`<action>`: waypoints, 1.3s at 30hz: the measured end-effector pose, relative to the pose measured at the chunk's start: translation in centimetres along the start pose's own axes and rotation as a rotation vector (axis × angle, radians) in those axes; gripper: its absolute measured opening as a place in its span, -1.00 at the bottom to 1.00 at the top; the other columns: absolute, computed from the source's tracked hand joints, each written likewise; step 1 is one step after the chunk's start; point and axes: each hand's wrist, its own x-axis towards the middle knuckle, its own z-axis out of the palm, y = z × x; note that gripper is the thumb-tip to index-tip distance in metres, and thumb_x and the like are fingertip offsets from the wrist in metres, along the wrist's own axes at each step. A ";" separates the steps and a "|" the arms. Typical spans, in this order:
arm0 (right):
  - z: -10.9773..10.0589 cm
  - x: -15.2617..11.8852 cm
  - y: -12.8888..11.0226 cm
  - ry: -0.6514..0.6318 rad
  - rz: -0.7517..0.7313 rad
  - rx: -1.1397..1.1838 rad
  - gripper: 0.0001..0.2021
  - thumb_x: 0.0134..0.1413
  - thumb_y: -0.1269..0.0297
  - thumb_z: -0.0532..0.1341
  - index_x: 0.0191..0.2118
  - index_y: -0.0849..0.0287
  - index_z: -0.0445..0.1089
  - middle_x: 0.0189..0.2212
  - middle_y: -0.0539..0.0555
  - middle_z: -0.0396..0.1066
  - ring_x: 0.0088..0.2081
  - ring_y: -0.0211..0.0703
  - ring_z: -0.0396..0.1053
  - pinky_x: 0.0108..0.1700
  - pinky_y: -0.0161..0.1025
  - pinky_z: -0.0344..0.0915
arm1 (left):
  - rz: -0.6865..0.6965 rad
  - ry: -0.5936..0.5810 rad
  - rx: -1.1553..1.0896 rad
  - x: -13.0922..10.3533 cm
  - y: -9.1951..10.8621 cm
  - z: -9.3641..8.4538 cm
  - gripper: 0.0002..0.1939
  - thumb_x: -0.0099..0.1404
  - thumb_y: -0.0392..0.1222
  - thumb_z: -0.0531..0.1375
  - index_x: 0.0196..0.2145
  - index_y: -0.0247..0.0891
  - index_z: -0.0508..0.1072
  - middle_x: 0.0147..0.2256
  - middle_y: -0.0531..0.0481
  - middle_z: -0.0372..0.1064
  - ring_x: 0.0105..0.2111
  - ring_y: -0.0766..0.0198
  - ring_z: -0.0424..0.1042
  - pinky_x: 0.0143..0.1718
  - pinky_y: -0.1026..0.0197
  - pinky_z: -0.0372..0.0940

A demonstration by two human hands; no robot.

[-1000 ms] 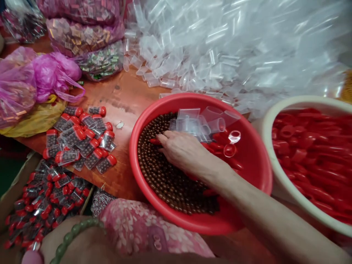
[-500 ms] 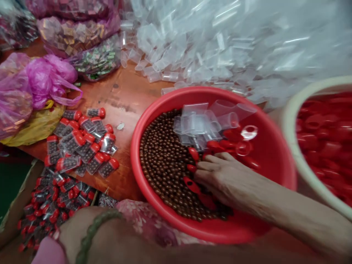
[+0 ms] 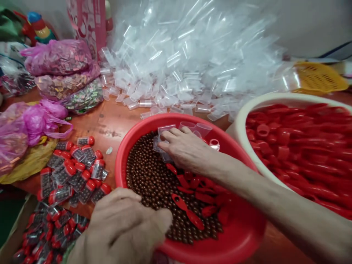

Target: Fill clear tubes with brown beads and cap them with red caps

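Observation:
A red basin (image 3: pixel 121 161) holds small round brown balls (image 3: pixel 148 183), clear plastic tubes (image 3: pixel 165 156) and red plastic caps (image 3: pixel 205 198). At the basin's far side, my right hand (image 3: pixel 183 146) is over the tubes, its bent fingers closed on a clear one. My left hand (image 3: pixel 121 223) is at the near left rim, curled and slightly blurred; its fingertips are turned from view, so what it holds is hidden. On the balls lies a red scoop-like piece with a hole (image 3: pixel 187 211).
Filled red-capped tubes (image 3: pixel 74 172) lie left of the basin, with more in a box (image 3: pixel 41 231) below. A heap of clear tubes (image 3: pixel 176 69) spreads behind. To the right stands a cream tub (image 3: pixel 242 128) of red pieces. Pink bags (image 3: pixel 60 58) sit at back left.
My right hand has moved from the red pieces to the clear tubes farther back. My left hand has come up to the basin's near left rim. The view has tilted up and turned right.

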 end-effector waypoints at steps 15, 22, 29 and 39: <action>0.5 0.5 -3.7 0.026 -0.155 0.126 -0.83 0.24 0.49 0.06 -0.23 0.25 0.39 -0.35 0.15 0.46 -0.30 -0.04 0.34 -0.25 -0.14 0.20 | -0.138 0.444 0.147 0.6 -5.9 4.3 -0.66 0.28 -0.43 0.13 0.00 -0.27 0.42 -0.11 -0.15 0.53 -0.04 0.16 0.48 0.03 0.04 0.40; 3.0 1.5 -5.0 -0.121 -0.219 0.149 -0.79 0.16 0.58 0.09 -0.15 0.31 0.39 -0.25 0.20 0.44 -0.22 -0.07 0.42 -0.23 -0.22 0.29 | -0.098 -0.016 0.660 1.8 -5.6 4.8 -0.66 0.35 -0.33 0.05 0.02 -0.50 0.41 -0.01 -0.34 0.47 0.16 -0.08 0.31 0.21 -0.31 0.14; 2.9 3.0 -4.2 -0.226 -0.180 0.198 -0.76 0.10 0.64 0.06 -0.22 0.36 0.43 -0.24 0.25 0.44 -0.30 -0.12 0.48 -0.32 -0.28 0.32 | 0.032 -0.582 0.982 3.1 -5.7 5.5 -0.72 0.28 -0.19 0.12 -0.24 -0.41 0.57 -0.18 -0.33 0.54 -0.01 -0.17 0.40 0.27 -0.47 -0.30; 1.5 3.5 -3.5 -0.097 -0.015 0.396 -0.72 0.20 0.54 -0.01 -0.06 0.37 0.35 -0.06 0.37 0.35 -0.19 0.04 0.47 -0.28 -0.15 0.38 | -0.011 -0.594 0.781 1.9 -3.8 7.5 -0.68 0.32 -0.17 0.10 -0.18 -0.51 0.51 -0.27 -0.34 0.50 -0.23 -0.06 0.50 -0.09 -0.14 0.34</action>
